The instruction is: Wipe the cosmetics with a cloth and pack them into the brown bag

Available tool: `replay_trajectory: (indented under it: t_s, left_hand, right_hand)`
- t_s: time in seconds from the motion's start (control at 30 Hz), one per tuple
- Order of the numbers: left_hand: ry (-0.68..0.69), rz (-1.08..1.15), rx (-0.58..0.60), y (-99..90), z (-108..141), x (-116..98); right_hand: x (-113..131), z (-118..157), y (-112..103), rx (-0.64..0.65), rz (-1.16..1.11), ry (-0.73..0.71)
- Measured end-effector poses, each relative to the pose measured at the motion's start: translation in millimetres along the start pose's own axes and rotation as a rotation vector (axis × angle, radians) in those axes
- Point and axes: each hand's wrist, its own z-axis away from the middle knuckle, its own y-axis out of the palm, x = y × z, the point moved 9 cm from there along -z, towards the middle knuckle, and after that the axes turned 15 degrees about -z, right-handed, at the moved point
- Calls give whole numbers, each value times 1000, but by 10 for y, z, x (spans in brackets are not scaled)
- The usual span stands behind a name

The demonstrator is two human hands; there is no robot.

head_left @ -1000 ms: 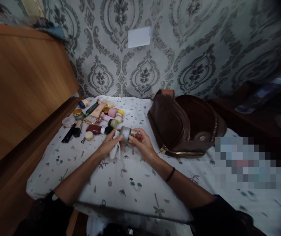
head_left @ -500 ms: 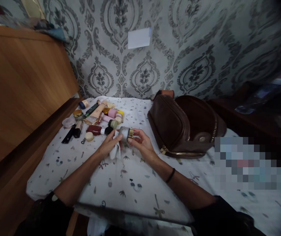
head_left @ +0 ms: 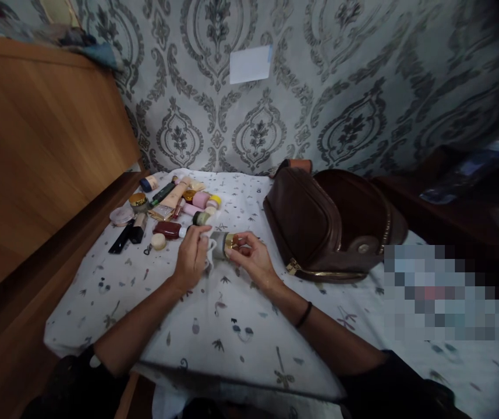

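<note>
My right hand (head_left: 252, 259) grips a jar (head_left: 219, 245) by its gold lid; the jar lies sideways with its base toward the left. Closed around a white wipe (head_left: 209, 251), my left hand (head_left: 192, 259) presses the cloth at the jar's base. Just beyond the left hand lie a dark red bottle (head_left: 167, 230) and a small jar with green contents (head_left: 201, 218). A small cream-coloured round pot (head_left: 158, 241) sits left of that hand.
An open brown leather bag (head_left: 301, 224) stands at the right. Several cosmetics, including a peach tube (head_left: 174, 198) and a gold-lidded jar (head_left: 138, 202), lie at the back left. A wooden cabinet (head_left: 48, 128) rises at the left; patterned wallpaper (head_left: 258, 128) is behind.
My left hand has turned and its fingers have curled up over the wipe at the jar's base. The jar has tilted slightly in my right hand, showing more of the gold lid.
</note>
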Motion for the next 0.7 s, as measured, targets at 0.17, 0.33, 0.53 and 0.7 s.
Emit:
replay_trajectory:
  t_s: [0.17, 0.33, 0.53, 0.7]
  left_hand:
    - [220, -196, 118, 168, 25, -192]
    - [-78, 57, 157, 187, -97, 194]
    - [-470, 489, 289, 429, -8, 510]
    - [-429, 399, 237, 391, -14, 439]
  right_hand:
    - [12, 32, 100, 97, 53, -25]
    - [48, 88, 191, 178, 69, -54]
    - [66, 132, 240, 212, -124, -20]
    - [48, 129, 208, 170, -133, -24]
